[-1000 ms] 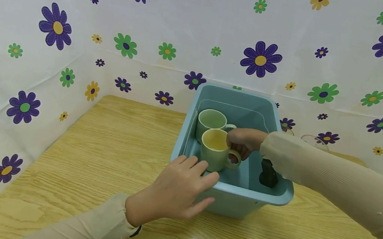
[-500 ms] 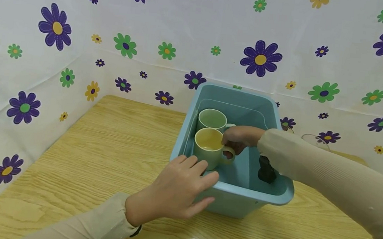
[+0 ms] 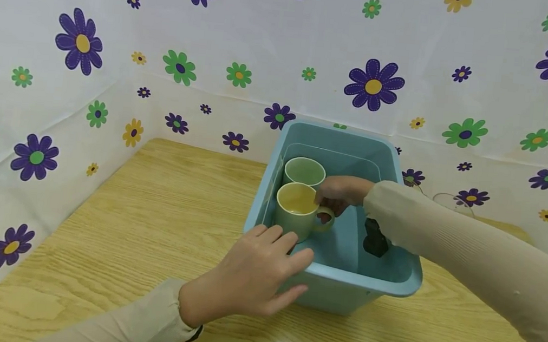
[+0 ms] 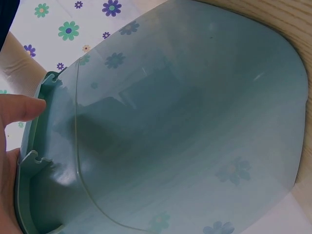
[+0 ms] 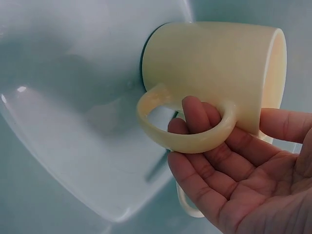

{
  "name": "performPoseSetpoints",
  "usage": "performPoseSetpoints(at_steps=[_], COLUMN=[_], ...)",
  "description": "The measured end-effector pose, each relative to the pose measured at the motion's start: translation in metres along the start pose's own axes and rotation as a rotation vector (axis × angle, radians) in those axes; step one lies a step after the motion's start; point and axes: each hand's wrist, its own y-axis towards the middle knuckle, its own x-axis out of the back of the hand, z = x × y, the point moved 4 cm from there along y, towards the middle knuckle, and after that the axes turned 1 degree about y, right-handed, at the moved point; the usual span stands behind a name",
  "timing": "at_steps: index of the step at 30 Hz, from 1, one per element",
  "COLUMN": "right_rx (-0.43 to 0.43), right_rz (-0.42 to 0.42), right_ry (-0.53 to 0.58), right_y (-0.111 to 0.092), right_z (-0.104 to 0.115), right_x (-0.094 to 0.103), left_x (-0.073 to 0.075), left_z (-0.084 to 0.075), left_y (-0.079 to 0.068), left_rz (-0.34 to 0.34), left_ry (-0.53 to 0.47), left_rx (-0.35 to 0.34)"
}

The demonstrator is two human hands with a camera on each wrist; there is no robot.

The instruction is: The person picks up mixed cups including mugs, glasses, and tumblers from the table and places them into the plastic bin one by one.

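In the head view, a pale yellow mug [image 3: 294, 221] stands upright inside a blue plastic bin [image 3: 362, 278], by its left wall. My right hand [image 3: 341, 192] holds this mug. The right wrist view shows fingers [image 5: 196, 114] hooked through its handle and the thumb at its rim. Just behind sits a pale green mug [image 3: 305, 169], partly hidden by the front mug and my hand. My left hand [image 3: 256, 270] rests on the bin's near left rim, fingers draped over it. Its thumb [image 4: 22, 108] points out along the outside in the left wrist view.
The bin stands on a wood-grain table [image 3: 164, 199]. Behind and to the left hangs a white flowered cloth [image 3: 227, 31]. Bare bin floor [image 3: 341, 239] shows right of the mugs. A thin clear curved edge [image 3: 452, 200] appears behind my right sleeve.
My right hand has moved left with the yellow mug, bringing it closer to the bin's left wall, in front of the green mug. The left hand has stayed at the rim.
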Motion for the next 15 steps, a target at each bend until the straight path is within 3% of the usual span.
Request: performPoseSetpoints(at_steps=[15], right_rx=[0.040], right_rz=[0.009], right_ry=[-0.023], right_y=[0.0015], right_z=[0.0007], right_x=[0.0024], left_x=[-0.0003], left_z=[-0.0002], left_y=[0.0008], left_rz=[-0.004], left_ry=[0.004], left_rx=[-0.001])
